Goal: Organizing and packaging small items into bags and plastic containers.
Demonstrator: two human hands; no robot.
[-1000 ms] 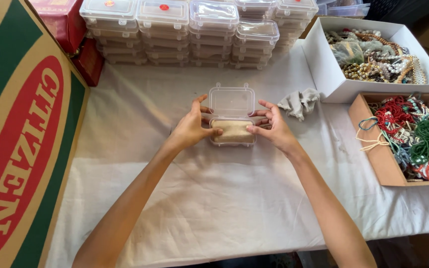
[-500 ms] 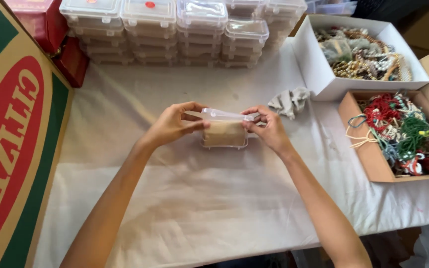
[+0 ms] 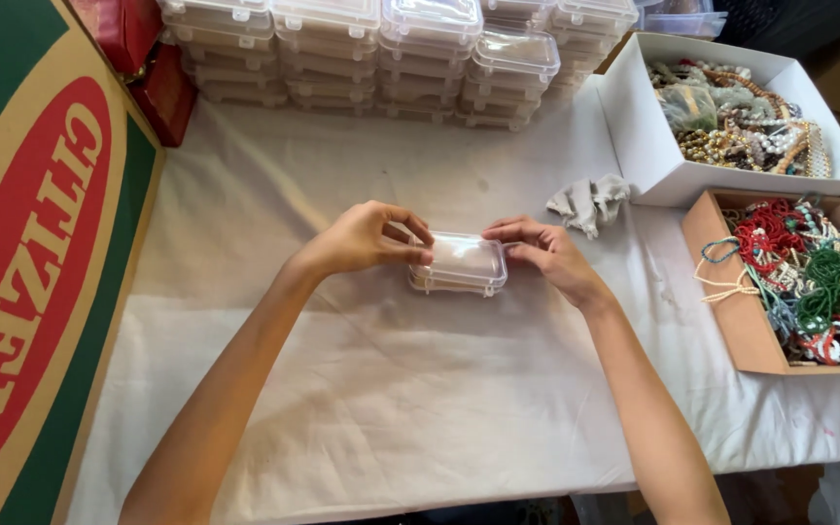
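The lid has come down since a second ago; the clear box (image 3: 459,263) now sits closed on the white cloth (image 3: 420,389). My left hand (image 3: 367,238) and right hand (image 3: 546,255) pinch its ends. Crumpled rag (image 3: 587,201) nearby.

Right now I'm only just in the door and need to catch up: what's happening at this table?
A person holds a small clear plastic box on the white cloth, left hand at one end, right hand at the other. Its lid is down. Stacks of similar boxes stand behind, and a white box and a brown box of beads sit to the right.
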